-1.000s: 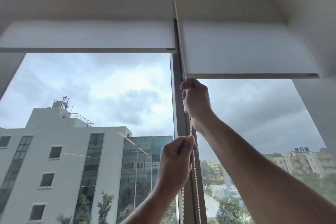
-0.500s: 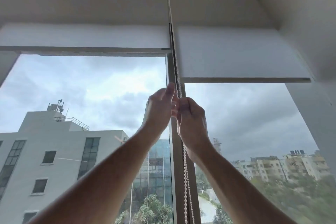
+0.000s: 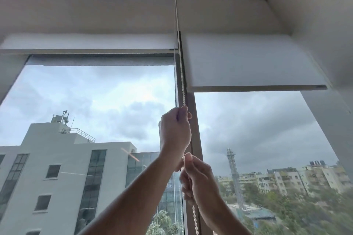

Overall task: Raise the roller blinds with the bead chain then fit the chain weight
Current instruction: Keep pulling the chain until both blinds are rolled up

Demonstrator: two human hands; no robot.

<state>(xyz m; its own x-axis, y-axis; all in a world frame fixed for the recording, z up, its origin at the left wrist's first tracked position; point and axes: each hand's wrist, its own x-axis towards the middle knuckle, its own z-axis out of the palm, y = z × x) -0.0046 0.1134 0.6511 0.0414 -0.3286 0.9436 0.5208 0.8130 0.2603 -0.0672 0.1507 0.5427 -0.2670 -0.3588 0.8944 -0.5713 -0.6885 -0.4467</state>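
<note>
- Bead chain runs from 12 o'clock down the mullion; hidden inside both fists, cut off at 6 o'clock.
- Left hand closed around chain, above.
- Right hand pinching chain, just below the left.
- Right blind hangs lower than left blind.
- Chain weight not discernible.
- Window: overcast sky, buildings.

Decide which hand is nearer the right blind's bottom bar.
Left. The left hand grips the bead chain just below the bottom bar; the right hand grips lower down.

head view, upward, near window
</note>
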